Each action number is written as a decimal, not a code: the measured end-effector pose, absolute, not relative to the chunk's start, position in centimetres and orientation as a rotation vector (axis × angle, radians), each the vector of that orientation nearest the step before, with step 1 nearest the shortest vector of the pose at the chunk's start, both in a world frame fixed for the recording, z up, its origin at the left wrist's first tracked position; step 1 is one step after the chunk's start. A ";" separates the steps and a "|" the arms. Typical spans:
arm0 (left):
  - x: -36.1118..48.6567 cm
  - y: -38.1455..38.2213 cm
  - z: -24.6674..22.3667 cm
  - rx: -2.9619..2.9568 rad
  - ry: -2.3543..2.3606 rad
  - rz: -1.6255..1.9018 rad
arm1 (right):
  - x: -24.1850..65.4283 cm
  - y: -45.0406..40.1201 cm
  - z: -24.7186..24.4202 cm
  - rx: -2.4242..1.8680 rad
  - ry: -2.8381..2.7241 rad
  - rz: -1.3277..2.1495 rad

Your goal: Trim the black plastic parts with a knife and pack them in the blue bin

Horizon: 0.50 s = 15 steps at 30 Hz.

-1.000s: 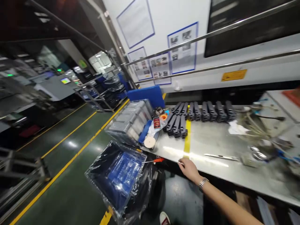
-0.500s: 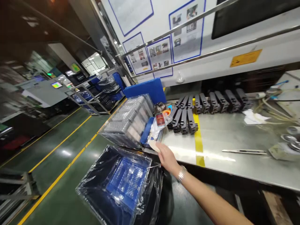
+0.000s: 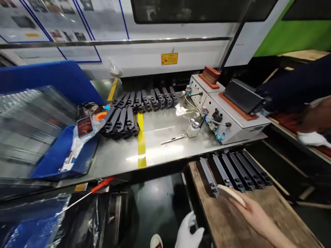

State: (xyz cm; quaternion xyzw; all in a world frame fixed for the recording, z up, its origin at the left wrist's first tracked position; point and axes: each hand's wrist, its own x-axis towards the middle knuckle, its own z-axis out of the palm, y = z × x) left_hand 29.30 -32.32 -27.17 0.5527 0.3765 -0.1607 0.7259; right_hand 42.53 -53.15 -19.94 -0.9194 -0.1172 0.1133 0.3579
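My right hand (image 3: 254, 215) is low at the right, over a wooden board (image 3: 232, 227), and it grips a flat beige disc, like a tape roll (image 3: 231, 194). The disc's edge lies against the near ends of several long black parts (image 3: 232, 172) lined up on the board. My left hand (image 3: 188, 234), in a white glove, hangs at the bottom edge beside the board with its fingers apart and nothing in it.
The steel table (image 3: 160, 151) carries rows of black parts (image 3: 144, 100), a thin metal tool (image 3: 173, 139), a white fixture box (image 3: 230, 120), a blue bin (image 3: 59, 155) and clear trays (image 3: 26, 127). Another person's dark sleeve (image 3: 297, 86) and gloved hand (image 3: 310, 137) are at the right.
The view swung right from the aisle to the table and board. My right hand took the beige disc from the table's left end and brought it down to the board.
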 end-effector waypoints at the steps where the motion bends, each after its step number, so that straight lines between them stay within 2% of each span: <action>1: 31.6 -34.4 -27.7 1.186 0.754 -0.386 | 44.7 -53.9 -20.6 -2.389 -0.382 0.327; 3: 36.0 -38.2 -28.7 1.083 0.603 -0.329 | 48.9 -54.1 -22.7 -2.397 -0.570 0.384; 8: 42.1 -44.4 -31.7 1.289 0.692 -0.090 | 56.7 -50.5 -29.0 -2.368 -0.967 0.395; 11: 43.3 -46.4 -32.8 1.323 0.831 -0.068 | 56.3 -50.1 -30.8 -2.337 -1.125 0.364; 15: 44.9 -47.7 -32.4 1.333 0.870 0.026 | 52.3 -52.5 -30.4 -2.246 -1.340 0.404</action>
